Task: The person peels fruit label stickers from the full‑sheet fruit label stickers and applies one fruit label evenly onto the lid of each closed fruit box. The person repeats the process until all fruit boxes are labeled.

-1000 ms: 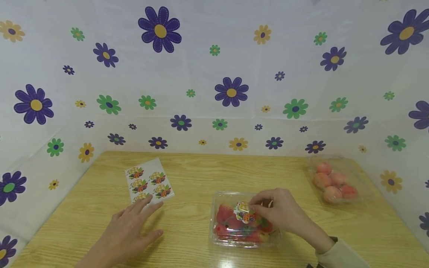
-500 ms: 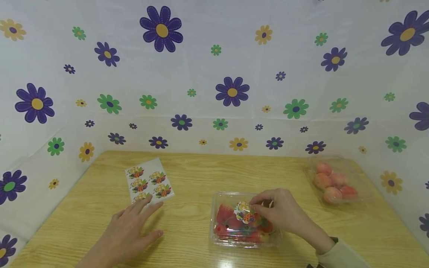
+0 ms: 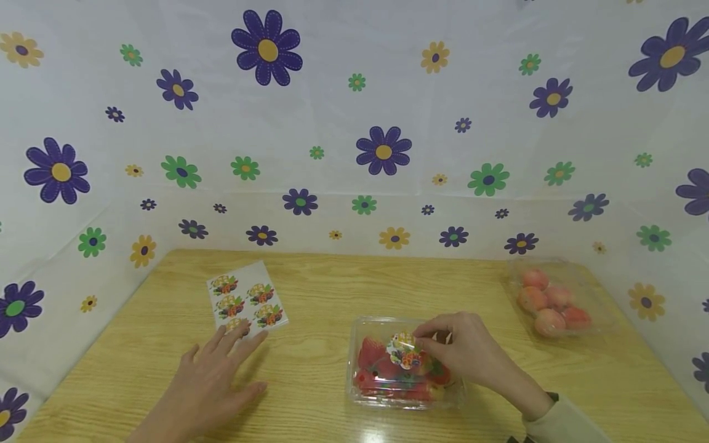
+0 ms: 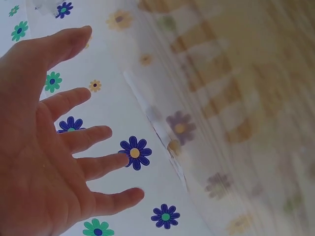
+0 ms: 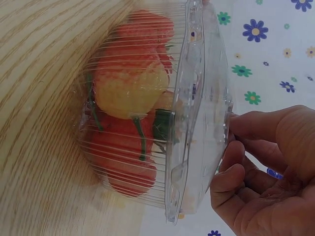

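Left hand (image 3: 207, 380): near left, empty, fingers spread; contact with the sticker sheet (image 3: 248, 304) cannot be determined. Right hand (image 3: 468, 354): pinches the right edge of the round sticker (image 3: 401, 354), located atop the near clear box (image 3: 374, 325) containing strawberries (image 3: 372, 352). Step in hand, apparently: sticker placement. Next move calls for flat pressing. Far right: second clear box (image 3: 597, 294) containing orange-red fruit (image 3: 534, 298).

Dim light, glare on table (image 3: 316, 295)
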Demonstrator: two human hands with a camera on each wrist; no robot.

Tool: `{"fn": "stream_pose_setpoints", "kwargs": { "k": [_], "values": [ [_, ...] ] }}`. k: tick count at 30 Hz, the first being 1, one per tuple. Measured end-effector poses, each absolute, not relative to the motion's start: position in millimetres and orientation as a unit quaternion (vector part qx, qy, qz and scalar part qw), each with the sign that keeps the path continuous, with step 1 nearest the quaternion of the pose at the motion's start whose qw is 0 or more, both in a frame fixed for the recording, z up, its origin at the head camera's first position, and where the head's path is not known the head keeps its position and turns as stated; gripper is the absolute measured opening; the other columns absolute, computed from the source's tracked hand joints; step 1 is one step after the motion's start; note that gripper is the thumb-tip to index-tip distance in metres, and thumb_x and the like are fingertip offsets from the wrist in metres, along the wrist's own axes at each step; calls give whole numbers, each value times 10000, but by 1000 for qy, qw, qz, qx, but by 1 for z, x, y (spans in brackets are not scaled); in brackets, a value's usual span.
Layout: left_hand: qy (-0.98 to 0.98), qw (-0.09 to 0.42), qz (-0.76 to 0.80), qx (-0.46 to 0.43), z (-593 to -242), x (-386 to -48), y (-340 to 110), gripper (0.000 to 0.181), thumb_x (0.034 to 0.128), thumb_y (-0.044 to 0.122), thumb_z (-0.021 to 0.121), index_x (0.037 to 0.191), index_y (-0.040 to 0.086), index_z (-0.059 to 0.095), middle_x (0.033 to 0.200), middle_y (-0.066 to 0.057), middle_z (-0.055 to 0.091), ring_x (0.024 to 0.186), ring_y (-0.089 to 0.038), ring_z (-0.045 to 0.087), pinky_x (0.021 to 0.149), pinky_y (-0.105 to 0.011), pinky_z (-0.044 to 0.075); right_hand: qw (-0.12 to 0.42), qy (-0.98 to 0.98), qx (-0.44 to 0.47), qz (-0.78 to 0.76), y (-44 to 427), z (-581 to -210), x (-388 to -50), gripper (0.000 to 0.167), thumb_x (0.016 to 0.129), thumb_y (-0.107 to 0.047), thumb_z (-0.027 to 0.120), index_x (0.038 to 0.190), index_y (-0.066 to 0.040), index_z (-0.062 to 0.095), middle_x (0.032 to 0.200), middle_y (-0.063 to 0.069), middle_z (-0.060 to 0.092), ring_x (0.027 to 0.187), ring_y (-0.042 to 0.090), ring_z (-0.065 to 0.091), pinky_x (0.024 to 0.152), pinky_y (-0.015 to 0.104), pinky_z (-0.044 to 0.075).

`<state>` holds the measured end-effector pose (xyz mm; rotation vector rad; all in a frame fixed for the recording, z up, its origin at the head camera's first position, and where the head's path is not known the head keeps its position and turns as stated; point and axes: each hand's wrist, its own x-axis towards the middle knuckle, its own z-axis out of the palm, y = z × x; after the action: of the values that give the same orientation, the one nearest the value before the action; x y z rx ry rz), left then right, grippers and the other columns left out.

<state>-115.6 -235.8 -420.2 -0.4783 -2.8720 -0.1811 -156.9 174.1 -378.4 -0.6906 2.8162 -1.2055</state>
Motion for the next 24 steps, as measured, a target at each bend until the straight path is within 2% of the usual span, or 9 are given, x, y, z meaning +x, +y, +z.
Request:
{"fn": "stream_pose_setpoints", "kwargs": {
  "k": [12, 24],
  "values": [
    [-981, 108, -25, -158, -423, -112, -236, 817, 833, 677, 702, 1519, 281, 500, 1581, -145, 474, 1387, -530, 474, 965, -831, 375, -9, 898, -230, -374, 173, -379, -156, 89, 925, -145, 752, 977, -103, 812, 805, -50, 752, 638, -18, 567, 536, 203, 499],
    [-983, 98, -25, -156, -424, -111, -235, 817, 835, 718, 674, 1516, 297, 506, 1575, -148, 477, 1383, -550, 466, 953, -834, 379, -11, 897, -247, -367, 173, -379, -156, 99, 940, -123, 728, 996, -87, 801, 851, -30, 755, 645, -29, 566, 518, 201, 488]
  ]
}}
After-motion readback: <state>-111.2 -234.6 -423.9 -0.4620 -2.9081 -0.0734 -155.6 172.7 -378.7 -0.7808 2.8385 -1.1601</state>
